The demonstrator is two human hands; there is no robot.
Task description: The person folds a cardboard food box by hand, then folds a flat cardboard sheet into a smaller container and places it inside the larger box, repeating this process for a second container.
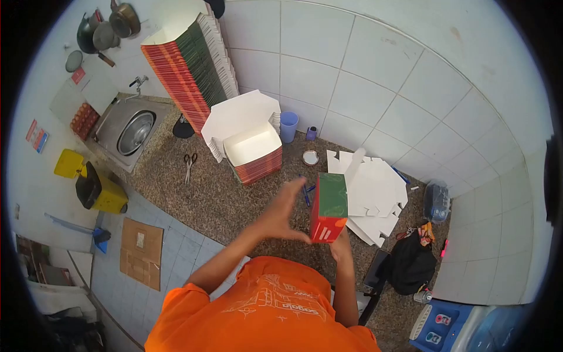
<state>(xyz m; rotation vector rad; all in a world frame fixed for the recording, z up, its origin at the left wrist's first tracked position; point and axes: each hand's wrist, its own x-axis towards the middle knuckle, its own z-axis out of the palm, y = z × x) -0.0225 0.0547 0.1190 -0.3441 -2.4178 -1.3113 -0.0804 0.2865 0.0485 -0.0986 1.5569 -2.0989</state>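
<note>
A red and green cardboard box (329, 196) is held up in front of my chest, over the counter. My right hand (340, 245) grips it from the right and below; most of those fingers are hidden behind the box. To the left, my left hand (281, 214) is open, thumb and fingers spread toward the box, the thumb tip close to its lower edge. Flat white box blanks (378, 196) lie in a pile just beyond the box. Left of them stands a short stack of nested formed boxes (258, 167), the top one open with its white lid raised.
A tall stack of nested boxes (187, 82) leans at the back left. Scissors (189, 168), a blue cup (288, 127), a small round tin (310, 157) and blue pens (307, 195) lie around the granite counter. A black bag (413, 264) sits right; a sink (136, 134) is far left.
</note>
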